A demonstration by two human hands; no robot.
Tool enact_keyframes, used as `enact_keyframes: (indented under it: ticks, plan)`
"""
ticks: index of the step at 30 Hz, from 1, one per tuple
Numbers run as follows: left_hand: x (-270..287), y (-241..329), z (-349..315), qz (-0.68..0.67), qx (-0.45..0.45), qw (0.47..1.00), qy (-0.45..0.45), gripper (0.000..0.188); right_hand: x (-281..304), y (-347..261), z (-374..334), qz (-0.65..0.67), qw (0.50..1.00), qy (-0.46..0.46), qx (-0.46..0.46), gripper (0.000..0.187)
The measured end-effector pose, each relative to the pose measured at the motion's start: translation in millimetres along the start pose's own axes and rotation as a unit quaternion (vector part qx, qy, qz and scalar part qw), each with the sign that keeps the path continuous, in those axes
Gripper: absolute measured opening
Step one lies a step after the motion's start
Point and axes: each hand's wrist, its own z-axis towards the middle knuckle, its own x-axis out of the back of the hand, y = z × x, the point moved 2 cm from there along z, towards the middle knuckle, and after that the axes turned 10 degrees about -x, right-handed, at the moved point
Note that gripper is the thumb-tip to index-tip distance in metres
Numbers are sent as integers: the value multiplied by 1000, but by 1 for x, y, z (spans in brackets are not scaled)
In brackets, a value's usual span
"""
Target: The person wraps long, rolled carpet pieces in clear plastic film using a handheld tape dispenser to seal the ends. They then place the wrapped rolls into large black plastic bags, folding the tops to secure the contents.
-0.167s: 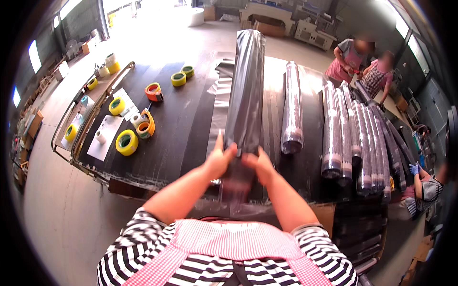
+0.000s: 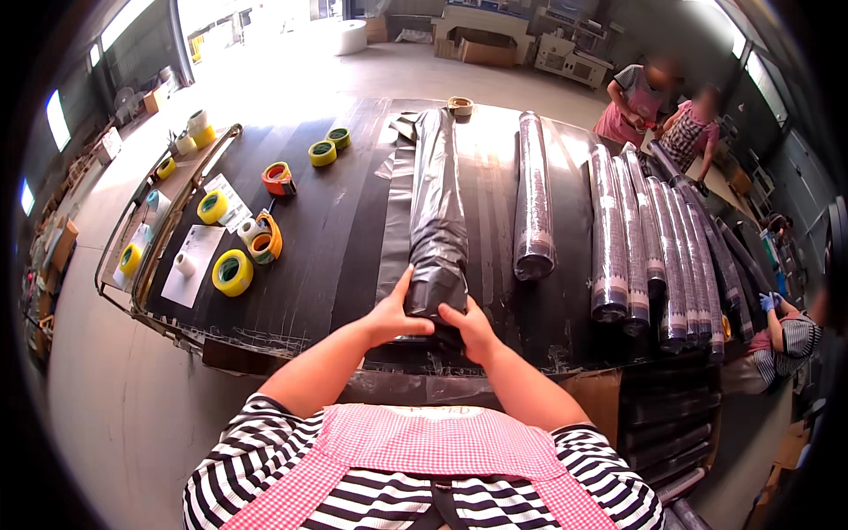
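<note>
Black plastic makes the film sleeve [image 2: 439, 208], which lies on the dark table [image 2: 309, 221], right of the yellow tape rolls [image 2: 240, 285]. Its near part looks filled but the far part slack, so I judge the covering only partly done; no tape shows on it, so sealing seems left. The left hand [image 2: 393, 320] and the right hand [image 2: 475, 329] clasp its near end from both sides, most of its length beyond them.

Dark table [image 2: 305, 274], streaked, scuffed along near edge. Left: white paper sheets [image 2: 206, 242], yellow tape roll [image 2: 234, 290], two orange tape dispensers [image 2: 281, 186]. Two greenish tape rolls [image 2: 322, 160] beyond. Middle: black-wrapped roll [image 2: 437, 208] lengthwise, tan tape roll [image 2: 460, 110] past its far end. Right: lone clear-wrapped roll [image 2: 534, 199], then row of wrapped rolls [image 2: 608, 243].
</note>
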Motion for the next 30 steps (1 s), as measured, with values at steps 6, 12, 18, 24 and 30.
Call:
enact_keyframes:
  ticks: [6, 12, 18, 24, 30]
  plan:
    - [-15, -70, -21, 212, -108, 935, 264, 74, 17, 66, -23, -82, 984, 135, 83, 52]
    - [-35, -112, -59, 98, 74, 938, 323, 31, 25, 93, -79, -165, 965, 158, -126, 22]
    - [-43, -81, -142, 169, 98, 960, 202, 18, 37, 88, -103, -172, 965, 162, -116, 14]
    - [-75, -12, -109, 295, -242, 919, 95, 22, 47, 87, -101, -227, 964, 105, -88, 18]
    - [-120, -21, -66, 328, -273, 904, 6, 21, 34, 65, -107, -248, 964, 34, -94, 21]
